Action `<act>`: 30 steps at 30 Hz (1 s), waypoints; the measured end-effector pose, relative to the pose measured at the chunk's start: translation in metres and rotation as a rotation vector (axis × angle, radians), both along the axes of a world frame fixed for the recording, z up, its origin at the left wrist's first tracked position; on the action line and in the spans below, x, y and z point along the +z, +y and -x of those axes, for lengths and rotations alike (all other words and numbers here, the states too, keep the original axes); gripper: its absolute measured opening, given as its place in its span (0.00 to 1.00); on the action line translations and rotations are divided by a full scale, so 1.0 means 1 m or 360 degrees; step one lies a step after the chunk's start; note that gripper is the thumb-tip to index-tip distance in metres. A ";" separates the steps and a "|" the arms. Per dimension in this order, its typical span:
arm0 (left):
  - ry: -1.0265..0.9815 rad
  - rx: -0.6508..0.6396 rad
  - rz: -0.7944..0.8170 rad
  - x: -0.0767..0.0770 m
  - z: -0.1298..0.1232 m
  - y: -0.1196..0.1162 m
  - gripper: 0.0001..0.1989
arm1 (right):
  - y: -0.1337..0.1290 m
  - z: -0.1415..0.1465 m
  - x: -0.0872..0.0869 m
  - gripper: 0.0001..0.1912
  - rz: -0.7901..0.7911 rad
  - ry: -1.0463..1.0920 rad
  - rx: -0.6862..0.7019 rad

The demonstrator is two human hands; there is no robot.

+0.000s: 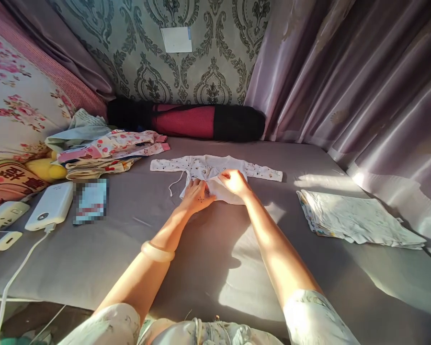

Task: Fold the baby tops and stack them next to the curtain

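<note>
A small white baby shirt [264,171] with a tiny print lies spread on the grey sheet, both sleeves stretched out sideways. A thin tie string hangs from its left side. My left hand [198,196] rests on the lower left front of the shirt, fingers bent over the fabric; what its fingertips grip is hidden. Pinched between the fingers of my right hand [234,182] is the edge of the shirt's front flap, near the middle. A pale bangle [158,252] circles my left wrist.
Folded clothes [107,146] are piled at the back left, near a white power bank [52,206] with a cable and a power strip [5,215]. Folded white cloths [359,216] lie at right. A red and black roll [187,120] lies along the wall.
</note>
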State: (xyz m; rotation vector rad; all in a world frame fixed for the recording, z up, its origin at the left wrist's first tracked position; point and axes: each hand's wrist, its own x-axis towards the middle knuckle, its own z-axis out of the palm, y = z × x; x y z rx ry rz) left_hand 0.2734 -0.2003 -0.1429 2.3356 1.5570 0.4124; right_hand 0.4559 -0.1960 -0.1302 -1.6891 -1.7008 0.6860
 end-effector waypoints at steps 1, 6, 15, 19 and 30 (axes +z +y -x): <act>0.0036 0.0009 -0.0030 0.000 -0.001 -0.001 0.11 | 0.000 0.000 0.002 0.10 -0.0011 -0.0013 0.0000; 0.0119 0.0054 -0.0147 0.003 -0.005 -0.006 0.11 | -0.003 0.003 0.009 0.08 0.0021 -0.0043 -0.0017; -0.0428 0.0009 -0.0078 -0.005 -0.016 -0.005 0.14 | -0.006 0.010 0.016 0.08 -0.0023 0.0032 -0.0043; -0.0349 -0.0182 -0.0033 -0.009 -0.022 -0.006 0.13 | -0.008 0.011 0.017 0.07 -0.0028 0.0029 -0.0012; -0.0008 -0.0329 -0.0073 0.000 -0.025 -0.027 0.09 | -0.013 0.016 0.017 0.12 0.0046 -0.0107 0.0204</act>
